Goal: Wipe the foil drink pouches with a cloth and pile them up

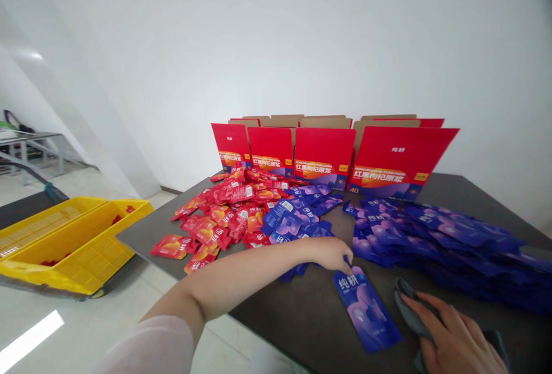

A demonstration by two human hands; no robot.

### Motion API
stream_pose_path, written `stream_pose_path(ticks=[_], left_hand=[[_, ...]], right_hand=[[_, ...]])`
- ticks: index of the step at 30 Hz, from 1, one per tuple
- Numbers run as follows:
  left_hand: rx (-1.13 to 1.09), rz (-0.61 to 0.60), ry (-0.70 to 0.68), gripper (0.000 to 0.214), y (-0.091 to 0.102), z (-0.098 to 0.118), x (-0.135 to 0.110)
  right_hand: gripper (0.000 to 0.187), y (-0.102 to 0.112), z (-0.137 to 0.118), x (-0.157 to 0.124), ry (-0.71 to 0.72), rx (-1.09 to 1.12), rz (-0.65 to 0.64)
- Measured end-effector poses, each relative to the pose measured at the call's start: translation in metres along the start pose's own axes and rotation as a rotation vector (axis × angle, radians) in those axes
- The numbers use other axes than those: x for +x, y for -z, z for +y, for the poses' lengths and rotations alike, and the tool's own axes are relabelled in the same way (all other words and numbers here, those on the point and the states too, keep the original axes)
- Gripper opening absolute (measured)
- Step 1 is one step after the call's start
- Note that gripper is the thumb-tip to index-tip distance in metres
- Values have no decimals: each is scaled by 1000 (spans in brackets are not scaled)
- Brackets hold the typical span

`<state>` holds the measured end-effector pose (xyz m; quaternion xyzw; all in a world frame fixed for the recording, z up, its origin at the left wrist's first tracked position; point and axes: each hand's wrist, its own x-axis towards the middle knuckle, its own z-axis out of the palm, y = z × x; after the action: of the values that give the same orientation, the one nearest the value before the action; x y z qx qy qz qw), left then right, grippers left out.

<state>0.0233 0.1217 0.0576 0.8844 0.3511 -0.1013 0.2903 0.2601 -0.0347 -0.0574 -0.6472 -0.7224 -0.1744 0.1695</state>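
Observation:
My left hand (331, 254) pinches the top end of a blue pouch (367, 310), which slants down over the dark table. Part of another blue piece shows at those fingers, too covered to make out. At the lower right, my right hand (452, 334) is closed around a grey cloth (409, 312). A heap of red pouches (215, 224) lies beyond my left forearm, with a smaller pile of blue pouches (297, 216) against its right side. Further right spreads a large heap of blue pouches (431, 236).
Red open-topped cartons (325, 152) stand in rows along the back of the dark table (302, 316), near a white wall. Left of the table, a yellow crate (95, 253) with a few red pieces sits low down. A metal-legged table (32, 142) stands far left.

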Motion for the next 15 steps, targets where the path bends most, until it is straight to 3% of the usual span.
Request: stream_pose_path(ticks=[4,7,12,15], left_hand=[[-537,75,165,15,-22,1,-6],[-816,83,174,10,-42,3,-4],[-888,13,80,13,-59,0,1],[-786,-4,44,9,-55,-4,-3]], right_hand=[[49,21,-3,7,2,27,36],[49,39,-27,18,18,25,50],[53,48,-77,37,73,9,1],[56,42,-78,32,98,-38,-18]])
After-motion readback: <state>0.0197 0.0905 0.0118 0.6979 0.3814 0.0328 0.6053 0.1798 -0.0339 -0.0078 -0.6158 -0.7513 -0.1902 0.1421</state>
